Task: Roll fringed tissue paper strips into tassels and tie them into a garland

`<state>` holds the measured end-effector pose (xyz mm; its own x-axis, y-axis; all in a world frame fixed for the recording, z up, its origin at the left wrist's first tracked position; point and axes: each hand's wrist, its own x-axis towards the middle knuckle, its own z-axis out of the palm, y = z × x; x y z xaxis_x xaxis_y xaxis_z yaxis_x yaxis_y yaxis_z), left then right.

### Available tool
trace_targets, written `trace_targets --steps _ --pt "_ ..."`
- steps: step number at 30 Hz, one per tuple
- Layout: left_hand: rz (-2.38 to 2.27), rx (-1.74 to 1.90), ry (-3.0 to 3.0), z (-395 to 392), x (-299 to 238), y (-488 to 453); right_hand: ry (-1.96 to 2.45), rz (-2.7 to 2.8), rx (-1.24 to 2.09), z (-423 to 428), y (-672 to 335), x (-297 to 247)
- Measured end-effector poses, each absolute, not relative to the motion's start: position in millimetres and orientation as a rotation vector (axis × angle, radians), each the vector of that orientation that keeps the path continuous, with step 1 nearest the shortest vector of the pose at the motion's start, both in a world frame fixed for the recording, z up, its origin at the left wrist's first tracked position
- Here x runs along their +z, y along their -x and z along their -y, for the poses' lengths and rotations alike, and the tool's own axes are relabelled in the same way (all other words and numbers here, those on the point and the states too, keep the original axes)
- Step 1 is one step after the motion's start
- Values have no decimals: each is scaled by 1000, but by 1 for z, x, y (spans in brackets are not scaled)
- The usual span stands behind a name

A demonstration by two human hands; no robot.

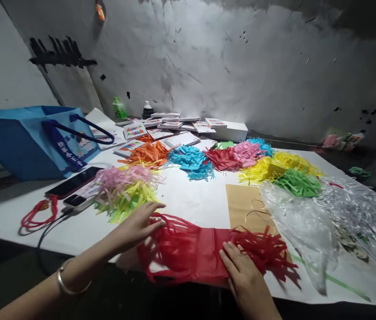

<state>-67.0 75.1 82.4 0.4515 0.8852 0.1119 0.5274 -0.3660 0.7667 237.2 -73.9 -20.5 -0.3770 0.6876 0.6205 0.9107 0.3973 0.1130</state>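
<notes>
A red tissue-paper tassel sheet (212, 253) lies across the front edge of the white table, its plain band in the middle and cut fringe strips at both ends. My right hand (243, 269) rests flat on the band's right side, fingers stretched out. Over the fringe at the left end is my left hand (144, 224), thumb and fingers apart; whether it touches the strips I cannot tell. Beyond the red sheet's right fringe lies a brown paper sheet (241, 202) with thin wire-like loops on it.
Bundles of orange (148, 153), blue (191, 161), dark red (223, 158) and yellow fringe (258, 171) line the back. A blue bag (34, 142), a phone (73, 182) and a corded device (78, 200) sit left. A clear plastic bag (301, 226) and silver strips (361, 209) lie right.
</notes>
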Motion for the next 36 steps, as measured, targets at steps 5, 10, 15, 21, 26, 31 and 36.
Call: trace_targets --steps 5,10,15,21,26,31,36 --pt "-515 602 -2679 -24 42 15 1423 2231 -604 81 -240 -16" --pt "-423 596 -2754 1 8 -24 1349 2315 -553 97 -254 -19" --pt "-417 650 -2570 -4 12 -20 1188 2160 -325 102 -261 -15" --pt "-601 608 -2479 2 13 -20 1286 2049 -274 93 -242 5" --pt "-753 528 -2459 2 6 -17 1323 1972 -331 84 -233 -1" --pt "-1014 431 -2458 -5 13 -24 1398 1929 -145 75 -237 2" --pt "-1311 -25 -2388 -29 44 -50 1668 1834 32 54 -238 0"
